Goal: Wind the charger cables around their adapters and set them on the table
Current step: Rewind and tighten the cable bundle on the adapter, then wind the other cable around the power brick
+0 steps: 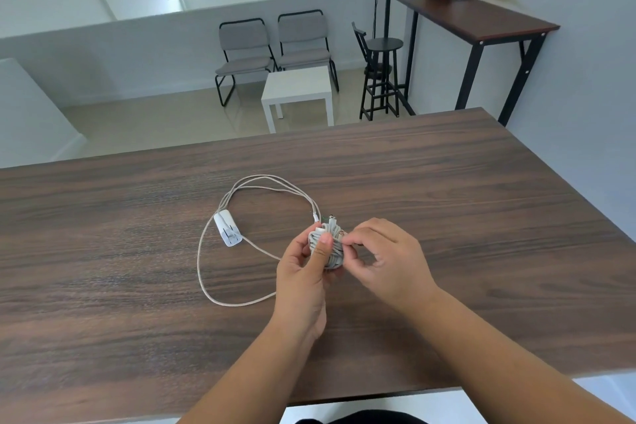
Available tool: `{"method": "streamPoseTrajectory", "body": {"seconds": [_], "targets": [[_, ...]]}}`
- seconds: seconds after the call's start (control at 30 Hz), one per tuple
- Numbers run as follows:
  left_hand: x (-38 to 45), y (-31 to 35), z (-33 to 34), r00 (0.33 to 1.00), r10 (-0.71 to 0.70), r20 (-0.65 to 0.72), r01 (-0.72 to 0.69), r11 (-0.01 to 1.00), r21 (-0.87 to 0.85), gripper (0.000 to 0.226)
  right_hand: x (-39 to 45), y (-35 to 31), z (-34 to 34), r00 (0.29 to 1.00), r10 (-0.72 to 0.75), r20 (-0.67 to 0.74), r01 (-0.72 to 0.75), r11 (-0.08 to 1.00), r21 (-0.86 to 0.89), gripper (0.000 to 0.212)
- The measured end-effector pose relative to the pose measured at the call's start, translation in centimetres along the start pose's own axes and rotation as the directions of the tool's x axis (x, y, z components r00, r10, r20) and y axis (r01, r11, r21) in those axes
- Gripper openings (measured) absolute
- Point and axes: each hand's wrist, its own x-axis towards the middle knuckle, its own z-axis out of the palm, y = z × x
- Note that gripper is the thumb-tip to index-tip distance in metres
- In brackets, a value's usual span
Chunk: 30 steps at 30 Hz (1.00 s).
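My left hand (303, 272) grips a white adapter wrapped in coils of grey-white cable (332, 251), thumb pressed on the front of the bundle, held just above the table. My right hand (385, 258) pinches the cable end at the bundle's upper right side. A second white adapter (227, 229) lies flat on the dark wooden table (464, 217) to the left. Its loose cable (206, 272) spreads in wide loops around it, and one stretch runs behind my left hand.
Beyond the table's far edge stand two grey chairs (272, 52), a small white side table (297, 93) and a black stool (382, 72). A tall wooden table (481, 21) with a vase sits at the back right. The near table edge runs close under my forearms.
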Motion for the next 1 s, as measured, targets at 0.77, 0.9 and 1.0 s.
{"method": "streamPoseTrajectory", "body": {"seconds": [0.77, 0.9, 1.0], "targets": [[3.5, -2.3, -3.1, 0.825, 0.293, 0.484, -0.529, 0.095, 0.843, 0.048, -1.8, 4.1, -2.4, 0.589, 0.746, 0.312, -0.808, 0.553, 0.203, 0.021], [3.5, -1.8, -3.6, 0.833, 0.277, 0.478, -0.524, 0.124, 0.842, 0.062, -2.1, 4.3, -2.6, 0.580, 0.744, 0.332, -0.812, 0.561, 0.161, 0.022], [3.3, -0.4, -4.3, 0.862, 0.279, 0.424, -0.483, 0.194, 0.854, 0.081, -2.2, 4.4, -2.6, 0.560, 0.752, 0.348, -0.825, 0.545, 0.149, 0.021]]}}
